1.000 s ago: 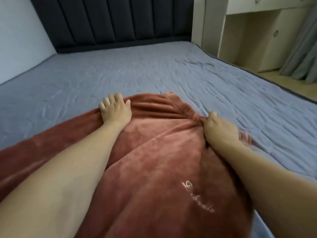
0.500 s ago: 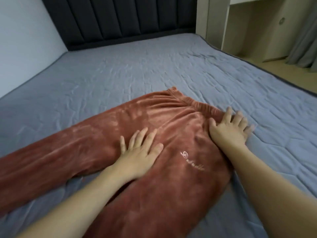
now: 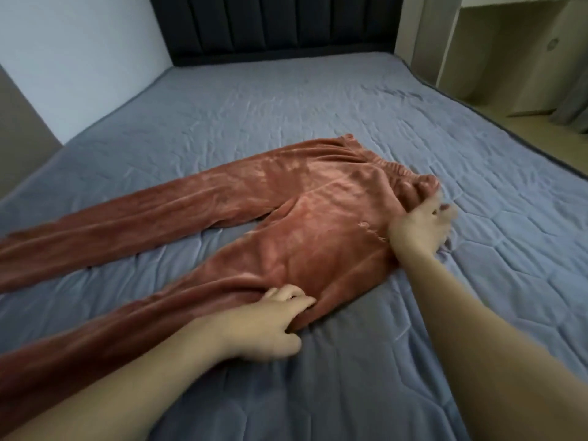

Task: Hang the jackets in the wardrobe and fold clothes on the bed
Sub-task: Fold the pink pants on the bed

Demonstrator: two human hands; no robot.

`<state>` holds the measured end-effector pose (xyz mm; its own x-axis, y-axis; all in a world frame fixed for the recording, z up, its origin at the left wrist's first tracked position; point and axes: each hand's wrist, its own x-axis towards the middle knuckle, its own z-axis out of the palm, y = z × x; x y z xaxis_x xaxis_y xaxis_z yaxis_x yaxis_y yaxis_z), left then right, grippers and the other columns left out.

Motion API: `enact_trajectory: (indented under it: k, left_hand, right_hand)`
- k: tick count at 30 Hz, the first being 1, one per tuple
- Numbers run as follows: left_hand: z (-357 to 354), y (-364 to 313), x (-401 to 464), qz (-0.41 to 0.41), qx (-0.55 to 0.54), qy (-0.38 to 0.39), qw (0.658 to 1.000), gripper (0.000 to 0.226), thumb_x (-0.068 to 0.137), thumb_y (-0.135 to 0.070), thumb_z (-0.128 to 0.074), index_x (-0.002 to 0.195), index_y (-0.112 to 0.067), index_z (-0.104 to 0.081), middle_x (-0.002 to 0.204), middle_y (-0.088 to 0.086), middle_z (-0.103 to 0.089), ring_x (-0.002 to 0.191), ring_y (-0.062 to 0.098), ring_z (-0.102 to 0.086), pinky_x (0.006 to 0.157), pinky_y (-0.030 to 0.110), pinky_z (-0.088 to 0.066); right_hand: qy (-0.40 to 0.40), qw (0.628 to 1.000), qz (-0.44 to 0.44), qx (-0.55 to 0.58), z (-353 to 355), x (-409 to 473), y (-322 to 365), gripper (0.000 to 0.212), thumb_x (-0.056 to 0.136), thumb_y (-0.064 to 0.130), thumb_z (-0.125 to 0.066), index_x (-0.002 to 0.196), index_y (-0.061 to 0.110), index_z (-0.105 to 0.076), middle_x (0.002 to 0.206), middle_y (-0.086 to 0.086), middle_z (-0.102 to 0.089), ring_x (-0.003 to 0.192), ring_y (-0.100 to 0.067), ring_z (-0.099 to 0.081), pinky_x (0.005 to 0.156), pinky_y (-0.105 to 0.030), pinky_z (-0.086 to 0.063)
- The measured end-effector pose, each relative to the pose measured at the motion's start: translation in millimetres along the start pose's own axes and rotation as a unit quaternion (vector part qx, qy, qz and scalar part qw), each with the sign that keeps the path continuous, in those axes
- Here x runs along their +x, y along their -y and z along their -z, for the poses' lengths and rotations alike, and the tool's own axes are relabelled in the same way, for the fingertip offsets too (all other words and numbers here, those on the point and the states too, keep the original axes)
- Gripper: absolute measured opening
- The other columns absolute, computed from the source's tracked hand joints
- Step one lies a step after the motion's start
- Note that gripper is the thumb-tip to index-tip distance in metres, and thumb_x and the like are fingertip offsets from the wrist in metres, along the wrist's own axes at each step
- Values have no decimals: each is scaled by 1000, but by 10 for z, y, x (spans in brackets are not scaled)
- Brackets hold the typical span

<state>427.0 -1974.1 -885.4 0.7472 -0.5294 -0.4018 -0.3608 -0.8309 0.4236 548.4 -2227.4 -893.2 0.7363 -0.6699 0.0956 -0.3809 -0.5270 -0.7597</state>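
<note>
A pair of rust-red velvet trousers [image 3: 305,224] lies spread flat on the grey-blue bed [image 3: 286,100], waistband to the right, both legs running off to the left. My left hand [image 3: 270,326] grips the near edge of the closer leg, just below the hip, fingers curled into the fabric. My right hand [image 3: 420,227] is at the near corner of the waistband, blurred, fingers bent around the cloth edge and partly covering the embroidered script.
A dark padded headboard [image 3: 280,23] closes the far end of the bed. A white wall [image 3: 79,58] runs along the left. Beige cupboards [image 3: 509,52] and a grey curtain [image 3: 572,113] stand beyond the right bed edge, above a strip of wooden floor.
Both hands left the flat smoothing position. My left hand slid down to the near leg's edge and took hold of it. My right hand closed on the waistband corner. The view pulled back.
</note>
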Motion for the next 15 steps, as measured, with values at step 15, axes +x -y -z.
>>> enact_trajectory:
  k: [15]
  left_hand:
    - [282,2102,-1829,325,-71,-196,923,41,99,-47,-44,77,-17,-61,80,-2,-63,79,15,-62,65,29,-42]
  right_hand:
    - [396,686,535,-295,-1387,-1877,1482,33,89,46,-49,115,27,-57,129,-6,-57,118,-30,-51,98,-42,-37]
